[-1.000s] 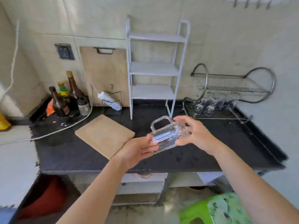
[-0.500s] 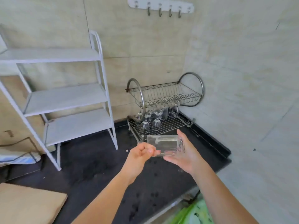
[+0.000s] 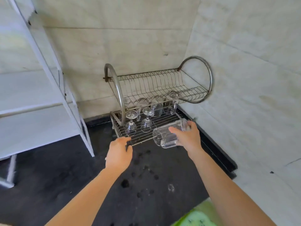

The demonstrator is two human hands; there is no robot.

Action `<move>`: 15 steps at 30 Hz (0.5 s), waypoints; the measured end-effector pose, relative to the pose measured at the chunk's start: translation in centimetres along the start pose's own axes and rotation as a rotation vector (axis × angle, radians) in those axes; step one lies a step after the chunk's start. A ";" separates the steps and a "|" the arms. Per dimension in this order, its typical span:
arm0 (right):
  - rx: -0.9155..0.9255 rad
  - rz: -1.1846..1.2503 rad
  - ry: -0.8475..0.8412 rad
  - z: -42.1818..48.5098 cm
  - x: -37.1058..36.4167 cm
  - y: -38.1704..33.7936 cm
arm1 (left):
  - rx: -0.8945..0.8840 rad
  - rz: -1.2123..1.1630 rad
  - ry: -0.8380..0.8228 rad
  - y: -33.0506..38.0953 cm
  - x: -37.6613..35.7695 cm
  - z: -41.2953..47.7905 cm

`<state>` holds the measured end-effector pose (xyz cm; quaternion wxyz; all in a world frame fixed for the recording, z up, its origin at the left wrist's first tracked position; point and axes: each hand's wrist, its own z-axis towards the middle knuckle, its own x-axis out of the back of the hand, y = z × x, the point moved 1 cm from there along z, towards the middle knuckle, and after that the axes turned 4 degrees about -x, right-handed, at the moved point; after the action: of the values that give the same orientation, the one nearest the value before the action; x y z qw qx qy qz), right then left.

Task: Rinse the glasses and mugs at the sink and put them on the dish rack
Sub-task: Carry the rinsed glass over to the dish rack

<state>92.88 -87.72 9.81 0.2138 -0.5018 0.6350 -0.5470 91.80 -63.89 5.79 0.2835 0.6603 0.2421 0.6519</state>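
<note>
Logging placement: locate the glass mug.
Head view, centre-right: the right hand holds the glass mug at the dish rack's front right corner, beside two wine glasses.

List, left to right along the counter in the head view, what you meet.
White shelf unit → left hand gripping the dish rack at its front edge → two upturned wine glasses → glass mug, tipped sideways, held by the right hand → tiled side wall.

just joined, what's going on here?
A person is loading a dish rack. The right hand holds a glass mug on its side over the front right of the lower tier, not yet set down. The left hand grips the rack's front edge. Two wine glasses stand upside down on that tier, more glassware behind.
</note>
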 end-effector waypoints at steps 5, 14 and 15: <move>0.228 -0.270 0.057 6.1 -3.0 -0.7 | 0.158 0.142 -0.115 -2.2 -2.2 3.8; 0.382 -0.628 -0.004 11.4 -6.5 -0.6 | 0.247 0.162 -0.171 -3.2 -2.5 5.6; 0.380 -0.649 -0.018 11.9 -6.7 -0.8 | 0.262 0.153 -0.153 -3.2 -2.5 5.7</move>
<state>105.69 -87.49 4.98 0.1242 -0.6329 0.3284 -0.6900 97.59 -63.61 1.80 0.1622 0.7557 0.2518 0.5824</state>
